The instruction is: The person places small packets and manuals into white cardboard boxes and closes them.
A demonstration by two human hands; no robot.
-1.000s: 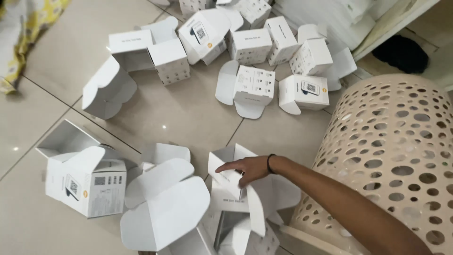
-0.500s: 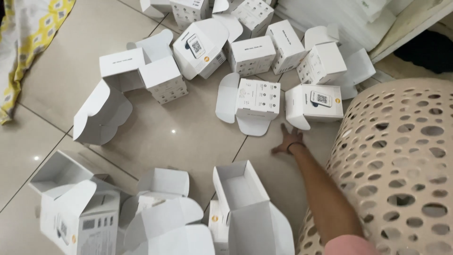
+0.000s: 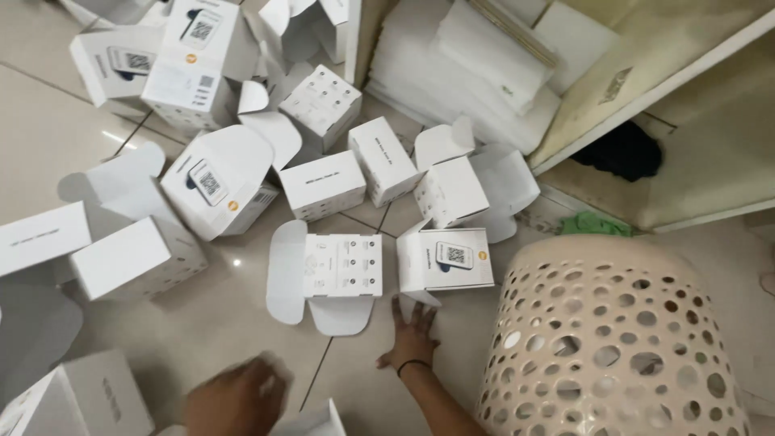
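From the head view, the right hand (image 3: 412,331) is lying flat on the tiled floor (image 3: 202,315), fingers spread apart and holding nothing. Its fingertips are touching the lower flap of a white box (image 3: 444,260) sitting just beyond it. Just left of that hand, an open white carton (image 3: 327,274) is lying with its flaps out. To the right of it, a perforated beige basket (image 3: 613,347) is standing close by. The left hand (image 3: 238,397) is blurring near the bottom edge, beside another white carton (image 3: 311,421); its grip cannot be told.
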